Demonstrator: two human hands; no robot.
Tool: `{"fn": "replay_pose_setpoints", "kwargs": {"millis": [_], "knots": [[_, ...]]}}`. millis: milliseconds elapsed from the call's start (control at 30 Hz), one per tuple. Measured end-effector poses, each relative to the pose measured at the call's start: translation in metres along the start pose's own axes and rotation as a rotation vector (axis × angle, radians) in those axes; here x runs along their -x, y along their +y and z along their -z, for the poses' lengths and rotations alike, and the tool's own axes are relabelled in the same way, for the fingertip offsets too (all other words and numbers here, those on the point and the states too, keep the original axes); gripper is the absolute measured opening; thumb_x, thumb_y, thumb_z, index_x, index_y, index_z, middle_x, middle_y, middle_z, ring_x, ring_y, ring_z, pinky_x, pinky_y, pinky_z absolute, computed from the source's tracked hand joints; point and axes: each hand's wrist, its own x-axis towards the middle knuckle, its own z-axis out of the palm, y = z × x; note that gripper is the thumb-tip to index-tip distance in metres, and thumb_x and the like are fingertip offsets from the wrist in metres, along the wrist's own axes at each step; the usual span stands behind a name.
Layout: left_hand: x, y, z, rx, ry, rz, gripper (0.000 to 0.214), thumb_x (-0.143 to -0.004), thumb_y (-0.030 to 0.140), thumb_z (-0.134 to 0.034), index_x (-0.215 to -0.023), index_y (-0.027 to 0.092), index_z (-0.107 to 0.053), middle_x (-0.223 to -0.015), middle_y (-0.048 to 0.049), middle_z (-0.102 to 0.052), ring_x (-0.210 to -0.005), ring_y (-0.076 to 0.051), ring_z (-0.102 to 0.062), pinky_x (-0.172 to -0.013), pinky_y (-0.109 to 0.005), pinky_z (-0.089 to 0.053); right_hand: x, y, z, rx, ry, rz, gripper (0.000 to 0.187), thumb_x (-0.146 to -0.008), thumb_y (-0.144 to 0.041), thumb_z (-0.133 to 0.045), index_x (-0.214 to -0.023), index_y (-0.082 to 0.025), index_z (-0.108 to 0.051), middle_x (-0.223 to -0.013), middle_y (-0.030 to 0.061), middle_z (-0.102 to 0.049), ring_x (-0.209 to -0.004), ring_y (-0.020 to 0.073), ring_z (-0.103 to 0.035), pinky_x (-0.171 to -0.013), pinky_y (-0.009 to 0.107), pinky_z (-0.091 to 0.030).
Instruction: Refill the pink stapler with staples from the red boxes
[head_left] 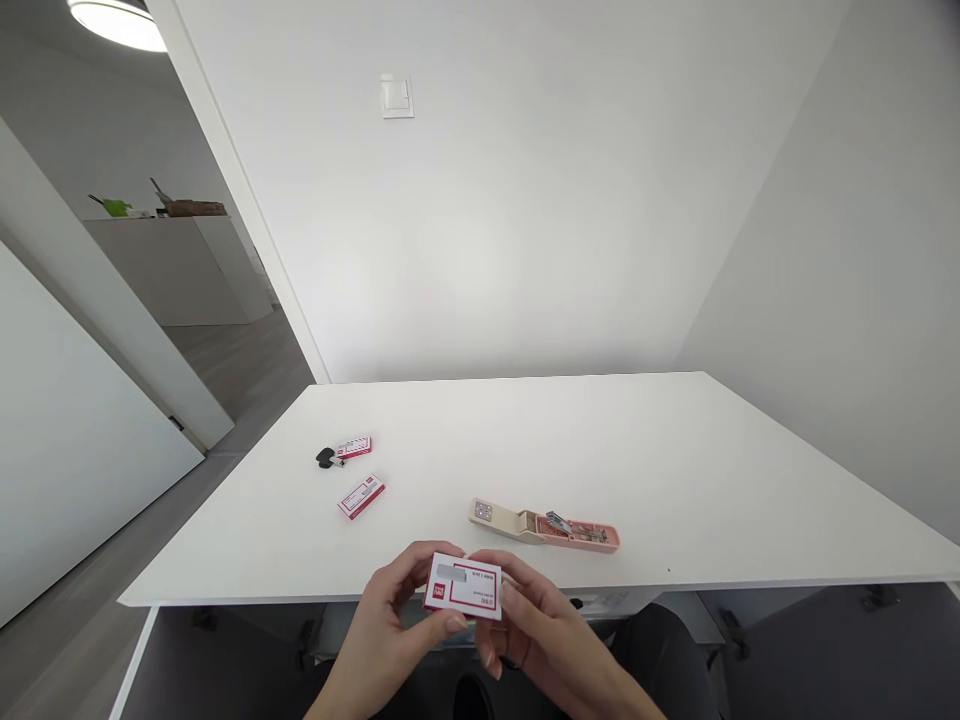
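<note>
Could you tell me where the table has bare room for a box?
Free: table right of the open stapler, and the far strip along the wall. Crowded: two small boxes at left; in front, left hand and right hand hold another box.

red-white box (pixel 463 585) has a red logo + txt lines, all too small to read.

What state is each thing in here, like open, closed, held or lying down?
Held box: gripped by left hand and right hand, looks closed.
Stapler: lying on the table, swung open.
Near box: lying flat on the table, untouched.
Far box: lying flat beside a black object.
Ceiling light: on.
</note>
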Motion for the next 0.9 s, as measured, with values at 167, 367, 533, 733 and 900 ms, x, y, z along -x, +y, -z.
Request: {"fn": "replay_pose_setpoints", "kwargs": {"millis": [167, 367, 533, 733, 900], "knots": [[0.006, -0.018, -0.008, 0.243, -0.054, 0.062, 0.055, -0.072, 0.058, -0.082, -0.111, 0.021, -0.068, -0.086, -0.0039, -0.070, -0.078, -0.020, -0.066, -0.070, -0.027, -0.054, -0.005, 0.048, 0.001, -0.165, 0.074, 0.141, 0.050, -0.088, -0.055, -0.074, -0.122, -0.021, -0.063, -0.063, -0.0034, -0.062, -0.047, 0.0094, -0.054, -0.051, 0.023, -0.039], [0.008, -0.021, -0.015, 0.270, 0.009, 0.118, 0.059, -0.074, 0.064, -0.078, -0.112, 0.020, -0.069, -0.090, -0.0057, -0.072, -0.076, -0.019, -0.063, -0.065, -0.025, -0.052, -0.004, 0.055, -0.007, -0.239, 0.149, 0.135, 0.054, -0.088, -0.056, -0.073, -0.127, -0.021, -0.063, -0.068, -0.0019, -0.063, -0.046, 0.0098, -0.052, -0.049, 0.025, -0.038], [0.005, -0.018, -0.011, 0.270, -0.020, 0.104, 0.056, -0.074, 0.061, -0.079, -0.112, 0.021, -0.068, -0.090, -0.0047, -0.070, -0.078, -0.019, -0.063, -0.067, -0.025, -0.052, 0.003, 0.040, -0.010, -0.205, 0.128, 0.089, 0.054, -0.088, -0.052, -0.075, -0.131, -0.022, -0.061, -0.075, 0.0002, -0.067, -0.051, 0.0123, -0.059, -0.053, 0.027, -0.042], [-0.001, -0.006, -0.003, 0.189, -0.139, 0.105, 0.054, -0.072, 0.059, -0.081, -0.105, 0.019, -0.067, -0.087, -0.0042, -0.069, -0.077, -0.019, -0.062, -0.071, -0.028, -0.051, 0.004, 0.039, -0.002, -0.157, 0.112, 0.071, 0.052, -0.083, -0.050, -0.078, -0.123, -0.021, -0.062, -0.071, -0.0003, -0.067, -0.050, 0.0141, -0.059, -0.051, 0.027, -0.042], [-0.004, 0.011, 0.005, -0.027, -0.198, 0.095, 0.040, -0.074, 0.045, -0.083, -0.102, 0.020, -0.068, -0.084, -0.0022, -0.071, -0.077, -0.018, -0.061, -0.075, -0.028, -0.049, 0.007, 0.031, -0.001, -0.045, 0.159, 0.026, 0.042, -0.087, -0.046, -0.076, -0.117, -0.019, -0.065, -0.074, 0.0003, -0.067, -0.053, 0.0124, -0.057, -0.055, 0.026, -0.045]]}}
